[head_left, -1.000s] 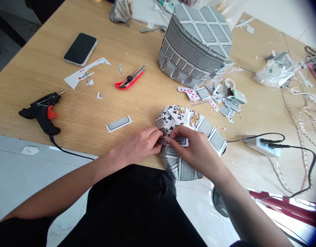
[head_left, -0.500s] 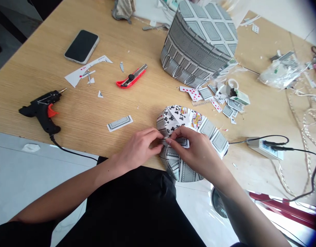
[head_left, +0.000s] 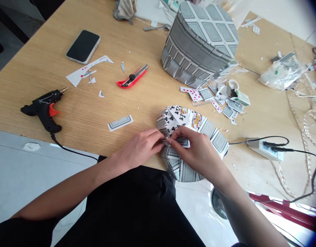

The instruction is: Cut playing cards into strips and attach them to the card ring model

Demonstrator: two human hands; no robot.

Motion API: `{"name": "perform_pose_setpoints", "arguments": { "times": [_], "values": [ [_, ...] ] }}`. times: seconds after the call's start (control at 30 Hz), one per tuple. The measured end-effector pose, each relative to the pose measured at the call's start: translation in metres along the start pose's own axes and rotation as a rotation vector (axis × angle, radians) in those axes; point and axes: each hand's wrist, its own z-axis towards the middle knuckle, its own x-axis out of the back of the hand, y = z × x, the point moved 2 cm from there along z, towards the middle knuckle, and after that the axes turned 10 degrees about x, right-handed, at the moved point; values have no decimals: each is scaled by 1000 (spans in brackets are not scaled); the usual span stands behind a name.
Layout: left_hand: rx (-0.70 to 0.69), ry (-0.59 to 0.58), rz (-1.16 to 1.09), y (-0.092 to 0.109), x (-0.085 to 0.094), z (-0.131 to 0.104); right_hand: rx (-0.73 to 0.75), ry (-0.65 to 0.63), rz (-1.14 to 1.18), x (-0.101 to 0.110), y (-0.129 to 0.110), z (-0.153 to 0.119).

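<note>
A wooden table (head_left: 96, 92) with visible grain stretches across the frame, its left edge running diagonally toward the top. Pale floor tiles (head_left: 16, 178) with thin joints show at lower left; the floor at upper left looks darker. A whitish surface fills the upper right corner. Bright glare washes the tabletop at right, and a red bar (head_left: 284, 211) crosses the lower right.

Looks like a craft workspace, whether at home or in a studio hard to tell: wooden table (head_left: 96, 89) strewn with cut playing cards (head_left: 195, 94), glue gun (head_left: 46, 109), box cutter (head_left: 133, 77), tape roll (head_left: 233, 84) and power strip (head_left: 264, 148).
</note>
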Motion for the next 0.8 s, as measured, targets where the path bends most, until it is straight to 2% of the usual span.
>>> {"name": "perform_pose_setpoints", "arguments": {
  "times": [0.23, 0.53, 0.8],
  "values": [
    [104, 23, -118, -6, 1, -6, -16, -15, 14, 0, 2, -1],
    [74, -50, -104, -8, 11, 5, -17, -7, 30, 0, 4, -1],
    [39, -46, -69, -5, 7, 7, -10, 18, 38, 0, 2, -1]
  ]
}}
